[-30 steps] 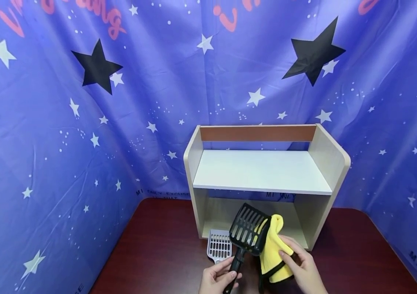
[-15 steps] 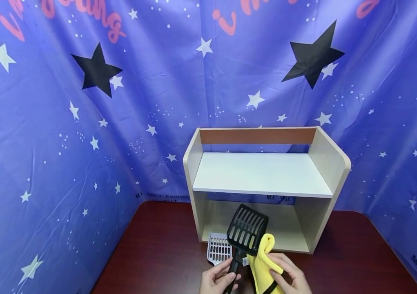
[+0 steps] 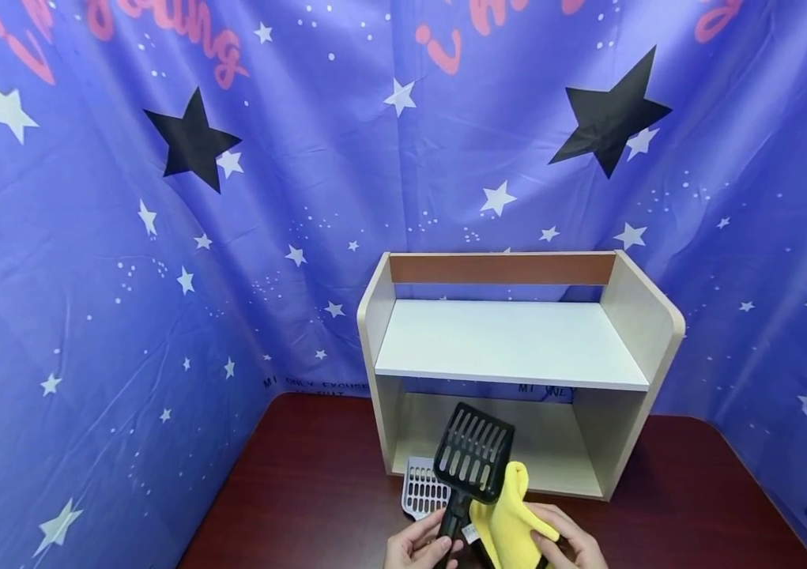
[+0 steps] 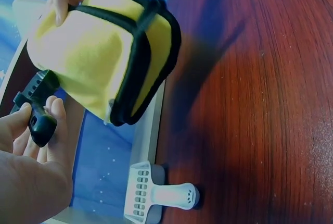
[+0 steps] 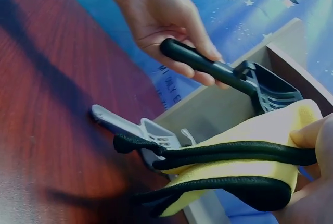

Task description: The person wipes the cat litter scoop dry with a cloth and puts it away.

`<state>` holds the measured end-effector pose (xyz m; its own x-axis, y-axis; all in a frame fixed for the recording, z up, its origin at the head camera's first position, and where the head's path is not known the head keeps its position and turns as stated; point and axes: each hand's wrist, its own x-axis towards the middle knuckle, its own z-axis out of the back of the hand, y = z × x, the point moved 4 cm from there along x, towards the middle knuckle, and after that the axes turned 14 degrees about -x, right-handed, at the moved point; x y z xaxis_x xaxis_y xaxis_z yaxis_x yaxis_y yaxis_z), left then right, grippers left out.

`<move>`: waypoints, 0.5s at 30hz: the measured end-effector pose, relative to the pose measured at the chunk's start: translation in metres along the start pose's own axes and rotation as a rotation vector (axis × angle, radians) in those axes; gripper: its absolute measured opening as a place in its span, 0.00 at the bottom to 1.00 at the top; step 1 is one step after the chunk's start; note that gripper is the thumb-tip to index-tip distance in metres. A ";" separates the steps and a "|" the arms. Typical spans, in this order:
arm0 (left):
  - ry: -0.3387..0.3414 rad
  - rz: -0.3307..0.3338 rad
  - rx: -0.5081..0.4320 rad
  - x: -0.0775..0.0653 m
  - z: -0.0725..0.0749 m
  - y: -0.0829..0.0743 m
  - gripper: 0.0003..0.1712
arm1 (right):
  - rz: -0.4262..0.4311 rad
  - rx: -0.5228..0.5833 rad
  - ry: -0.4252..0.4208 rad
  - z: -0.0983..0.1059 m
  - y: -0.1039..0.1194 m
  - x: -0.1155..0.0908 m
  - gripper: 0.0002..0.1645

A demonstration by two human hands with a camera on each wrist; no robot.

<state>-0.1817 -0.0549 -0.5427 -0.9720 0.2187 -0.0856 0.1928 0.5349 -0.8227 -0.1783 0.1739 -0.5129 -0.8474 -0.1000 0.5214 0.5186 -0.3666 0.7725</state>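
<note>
My left hand grips the handle of a black slotted litter scoop, its head raised and tilted up in front of the shelf. A folded yellow cloth with black edging hangs from my right hand, pinched between thumb and fingers. In the right wrist view the cloth lies close below the scoop's head. A grey-white slotted scoop lies on the table behind my left hand; its handle shows in the left wrist view.
A two-tier wooden shelf with a white upper board stands at the back of the dark red table. Behind and beside it hangs a blue star-printed curtain.
The yellow cloth in my right hand has moved left and toward me, away from the scoop's face. The black scoop has turned slightly more upright in my left hand.
</note>
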 end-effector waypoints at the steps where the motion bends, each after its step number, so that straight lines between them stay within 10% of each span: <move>1: 0.004 0.003 -0.007 0.000 0.001 0.000 0.33 | -0.036 0.002 -0.001 0.003 0.001 0.000 0.20; 4: 0.020 0.003 -0.010 -0.002 0.002 0.001 0.33 | -0.149 0.000 -0.028 0.011 0.004 0.002 0.18; 15: 0.196 0.016 -0.042 -0.005 -0.003 0.009 0.30 | -0.100 -0.082 -0.204 0.021 0.013 0.022 0.21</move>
<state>-0.1749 -0.0485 -0.5479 -0.9251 0.3795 0.0160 0.2172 0.5631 -0.7973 -0.1885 0.1861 -0.4841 -0.8492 0.1267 0.5126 0.4149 -0.4403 0.7962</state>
